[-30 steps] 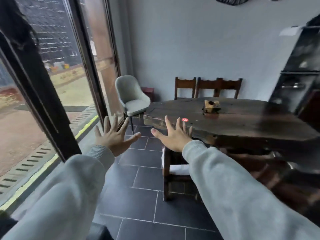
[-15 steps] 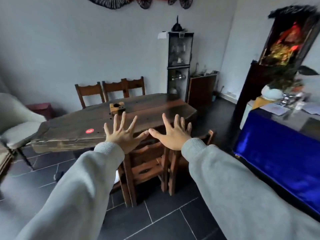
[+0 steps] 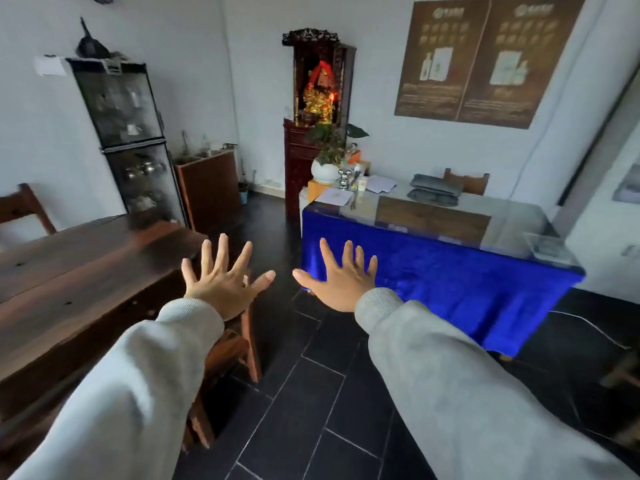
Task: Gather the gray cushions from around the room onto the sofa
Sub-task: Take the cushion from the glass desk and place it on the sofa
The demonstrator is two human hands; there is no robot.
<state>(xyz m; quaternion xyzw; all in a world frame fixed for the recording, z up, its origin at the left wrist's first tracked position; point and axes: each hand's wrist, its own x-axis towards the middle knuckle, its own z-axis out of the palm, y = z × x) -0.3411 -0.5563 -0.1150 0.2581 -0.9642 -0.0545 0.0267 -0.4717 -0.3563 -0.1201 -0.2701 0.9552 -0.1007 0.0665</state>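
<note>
A gray cushion (image 3: 437, 185) lies on the far side of the blue-draped table (image 3: 433, 275), with its reflection in the glass top just below it. My left hand (image 3: 223, 282) and my right hand (image 3: 341, 277) are both stretched out in front of me, palms down, fingers spread, holding nothing. Both are well short of the cushion. No sofa is in view.
A long dark wooden table (image 3: 79, 268) with chairs (image 3: 232, 351) fills the left. A glass cabinet (image 3: 128, 140) and a low brown cabinet (image 3: 207, 188) stand at the back wall. A red shrine (image 3: 318, 109) and a potted plant (image 3: 327, 157) are behind the blue table. Dark tiled floor (image 3: 311, 393) runs between the tables.
My view has swung right, from the window and wooden table to the blue table with the cushion. My hands have stayed open and outstretched.
</note>
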